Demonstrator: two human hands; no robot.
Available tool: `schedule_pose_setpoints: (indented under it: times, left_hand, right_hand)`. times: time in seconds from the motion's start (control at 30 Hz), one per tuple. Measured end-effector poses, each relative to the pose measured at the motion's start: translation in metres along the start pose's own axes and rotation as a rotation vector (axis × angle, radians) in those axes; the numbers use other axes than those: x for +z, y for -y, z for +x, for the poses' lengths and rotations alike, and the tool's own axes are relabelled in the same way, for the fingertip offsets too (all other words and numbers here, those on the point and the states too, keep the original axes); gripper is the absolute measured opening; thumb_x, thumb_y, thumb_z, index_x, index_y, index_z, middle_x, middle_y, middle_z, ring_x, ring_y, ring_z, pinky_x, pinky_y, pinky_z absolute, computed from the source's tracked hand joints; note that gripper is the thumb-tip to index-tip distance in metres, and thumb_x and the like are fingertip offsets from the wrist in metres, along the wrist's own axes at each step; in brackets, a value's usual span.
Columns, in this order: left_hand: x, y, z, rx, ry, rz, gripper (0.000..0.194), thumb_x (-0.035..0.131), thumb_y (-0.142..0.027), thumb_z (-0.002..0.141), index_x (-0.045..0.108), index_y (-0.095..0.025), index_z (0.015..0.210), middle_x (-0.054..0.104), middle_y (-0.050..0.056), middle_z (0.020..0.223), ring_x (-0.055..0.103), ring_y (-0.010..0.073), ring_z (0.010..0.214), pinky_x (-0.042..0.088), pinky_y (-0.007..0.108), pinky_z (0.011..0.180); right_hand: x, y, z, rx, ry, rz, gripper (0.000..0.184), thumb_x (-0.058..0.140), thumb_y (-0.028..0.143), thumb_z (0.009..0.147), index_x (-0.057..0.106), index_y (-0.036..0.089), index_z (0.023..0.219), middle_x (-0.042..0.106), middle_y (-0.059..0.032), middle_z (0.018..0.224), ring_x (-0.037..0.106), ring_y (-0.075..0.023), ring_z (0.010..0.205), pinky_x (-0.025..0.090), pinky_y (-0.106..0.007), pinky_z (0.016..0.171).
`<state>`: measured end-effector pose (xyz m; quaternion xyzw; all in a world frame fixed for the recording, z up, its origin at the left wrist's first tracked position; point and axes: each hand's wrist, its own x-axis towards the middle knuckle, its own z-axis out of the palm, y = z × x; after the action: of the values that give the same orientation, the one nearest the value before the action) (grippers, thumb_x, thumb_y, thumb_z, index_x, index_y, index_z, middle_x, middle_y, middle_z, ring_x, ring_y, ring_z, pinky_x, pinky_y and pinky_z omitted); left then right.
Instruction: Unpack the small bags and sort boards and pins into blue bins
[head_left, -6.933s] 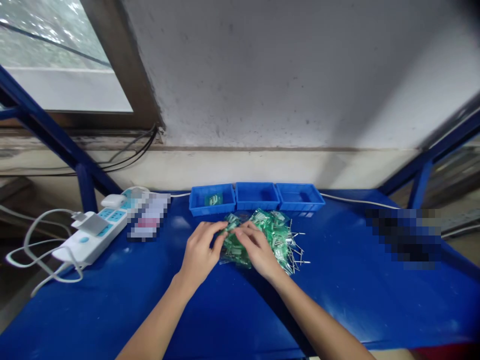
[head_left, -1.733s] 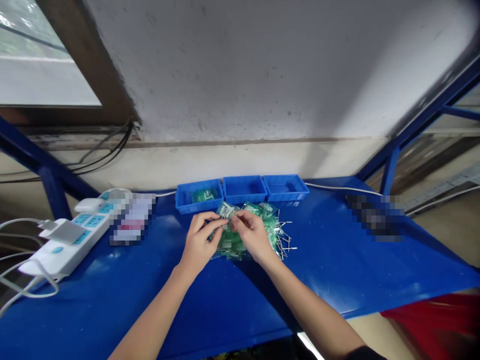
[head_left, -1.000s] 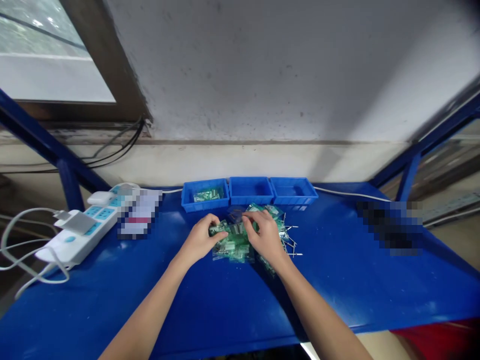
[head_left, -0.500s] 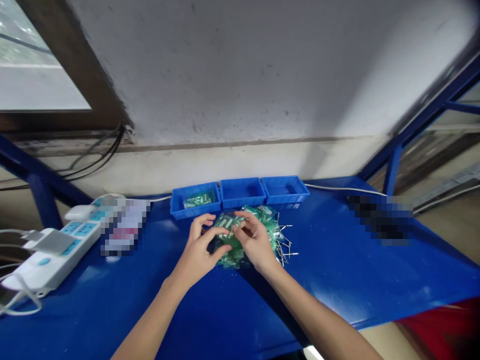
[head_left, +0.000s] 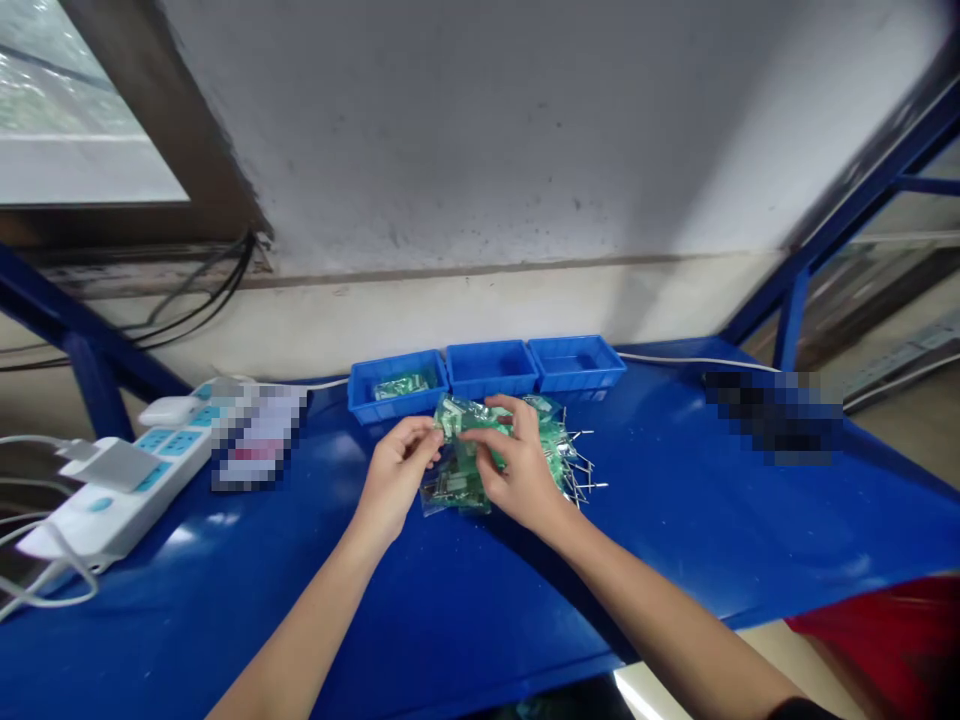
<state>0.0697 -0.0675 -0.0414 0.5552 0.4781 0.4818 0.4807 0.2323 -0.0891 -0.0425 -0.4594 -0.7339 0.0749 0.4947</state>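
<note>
My left hand [head_left: 396, 472] is closed, thumb and fingers pinching the left edge of a small clear-and-green plastic bag [head_left: 459, 412] with pale pieces inside. Beside it, my right hand [head_left: 521, 468] has its fingers apart, the index finger at or against the bag's right part; whether it touches is hard to tell. Under both hands lies a pile of similar green plastic bags [head_left: 461, 488], partly hidden by the right hand. Thin metal rods [head_left: 585, 472] stick out at the pile's right side.
Behind the pile stand a left blue bin [head_left: 364, 402] with green bags inside, a middle blue bin [head_left: 491, 378] and a right blue bin [head_left: 576, 372]. A white power strip [head_left: 112, 510] with plugs and a blurred flat item [head_left: 259, 435] lie left. A blurred dark object [head_left: 776, 420] lies right.
My left hand has gone from spread fingers to pinching the bag. The right hand has loosened its pinch and opened its fingers. The view has shifted slightly.
</note>
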Motion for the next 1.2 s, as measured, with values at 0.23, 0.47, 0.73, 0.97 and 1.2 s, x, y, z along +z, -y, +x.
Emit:
schedule_pose_setpoints:
  times: [0.23, 0.47, 0.73, 0.97, 1.2]
  left_hand:
    - [0.002, 0.002, -0.007, 0.592, 0.053, 0.475, 0.015, 0.049, -0.015, 0.085, 0.063, -0.019, 0.082, 0.057, 0.003, 0.087, 0.054, 0.0124, 0.072, 0.043, 0.023, 0.067]
    - [0.002, 0.001, -0.004, 0.366, 0.01, 0.344, 0.016, 0.055, -0.029, 0.081, 0.065, -0.018, 0.085, 0.052, 0.003, 0.085, 0.05, 0.0128, 0.068, 0.041, 0.024, 0.063]
    - [0.002, 0.0, 0.0, 0.037, -0.02, -0.068, 0.028, 0.064, -0.039, 0.076, 0.061, -0.016, 0.091, 0.061, 0.001, 0.072, 0.058, 0.014, 0.064, 0.042, 0.024, 0.058]
    - [0.004, 0.0, -0.011, 0.598, -0.014, 0.425, 0.016, 0.051, -0.015, 0.083, 0.066, -0.02, 0.084, 0.058, 0.005, 0.093, 0.058, 0.0163, 0.086, 0.045, 0.029, 0.078]
    - [0.011, 0.005, -0.014, 0.164, 0.082, 0.161, 0.033, 0.045, -0.043, 0.089, 0.065, -0.017, 0.087, 0.055, 0.007, 0.088, 0.053, 0.0177, 0.081, 0.042, 0.029, 0.07]
  right_hand:
    - [-0.005, 0.002, 0.007, 0.425, 0.072, 0.434, 0.04, 0.042, 0.045, 0.089, 0.063, 0.017, 0.07, 0.05, -0.0001, 0.065, 0.049, -0.0138, 0.063, 0.041, -0.026, 0.06]
    - [-0.008, 0.0, 0.005, 0.08, 0.032, 0.21, 0.023, 0.045, 0.025, 0.089, 0.065, 0.019, 0.1, 0.063, -0.0046, 0.083, 0.055, -0.0152, 0.072, 0.044, -0.028, 0.068]
    - [-0.002, -0.004, -0.001, -0.011, 0.036, 0.089, 0.031, 0.049, 0.012, 0.081, 0.068, 0.024, 0.103, 0.046, -0.0111, 0.117, 0.047, -0.023, 0.111, 0.043, -0.039, 0.09]
    - [-0.004, 0.008, 0.005, 0.421, 0.098, 0.442, 0.035, 0.044, 0.041, 0.089, 0.058, 0.017, 0.067, 0.045, 0.0019, 0.06, 0.045, -0.012, 0.057, 0.038, -0.024, 0.053]
    - [0.002, -0.004, 0.0, 0.119, 0.031, 0.236, 0.021, 0.049, 0.02, 0.087, 0.066, 0.021, 0.098, 0.058, -0.0039, 0.085, 0.055, -0.0155, 0.078, 0.046, -0.03, 0.071]
